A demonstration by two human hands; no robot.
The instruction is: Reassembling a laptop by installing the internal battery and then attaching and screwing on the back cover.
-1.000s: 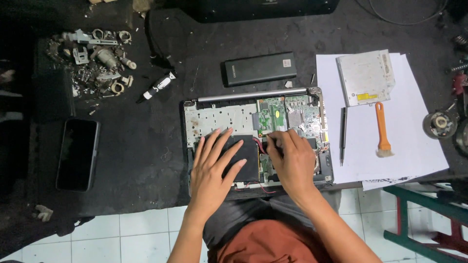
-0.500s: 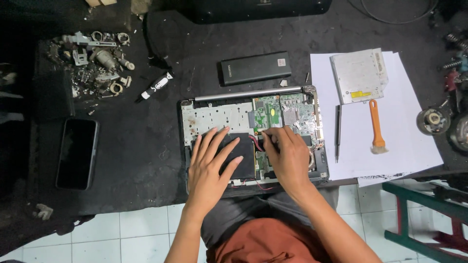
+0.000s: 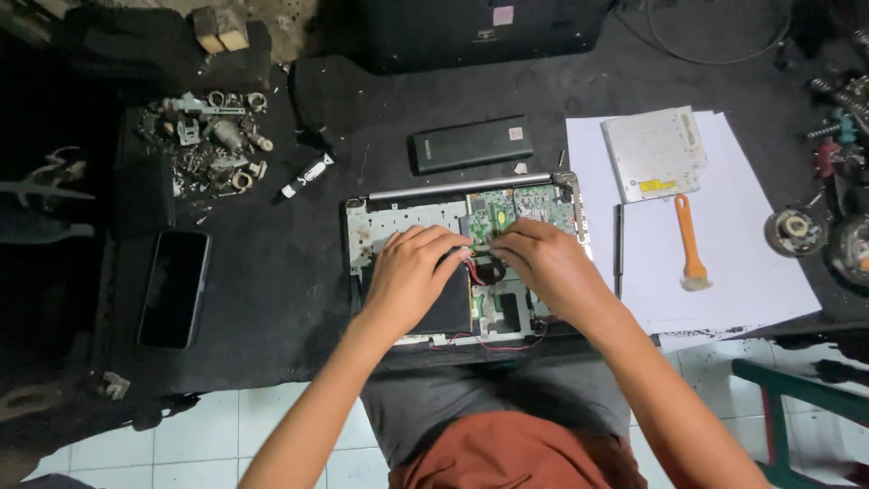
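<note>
- Far left of bench: dark phone (image 3: 174, 288) lying face up, loose pile of metal hardware (image 3: 210, 138) above it. Small parts sit well apart from the work; a screw set down there could get mixed into the pile and lost.
- Left hand (image 3: 412, 276): rests palm down on the black battery block (image 3: 444, 308) of the opened laptop (image 3: 380, 231), fingers curled, tips meeting the right hand's at the board edge. Whether the tips pinch anything I cannot tell; they hide each other.
- Centre: green circuit board (image 3: 507, 210) exposed in the upper right of the chassis; red wires (image 3: 475, 272) run down from the spot under the fingertips. Risk, as I judge it: pulling on the wires rather than the plug could tear them from the connector; bare fingers on the board could bend small parts.
- Right hand (image 3: 548, 263): fingers pressed together at the same spot, seemingly nipping a small part; grip itself hidden.
- Laptop appearance: shell open, pale metal frame, dusty, at the bench's near edge above the lap. Leaning weight on it could tip it off.
- Right: white paper sheets (image 3: 751, 263) carrying a flat optical drive (image 3: 656, 152) and an orange-handled brush (image 3: 688, 240).
</note>
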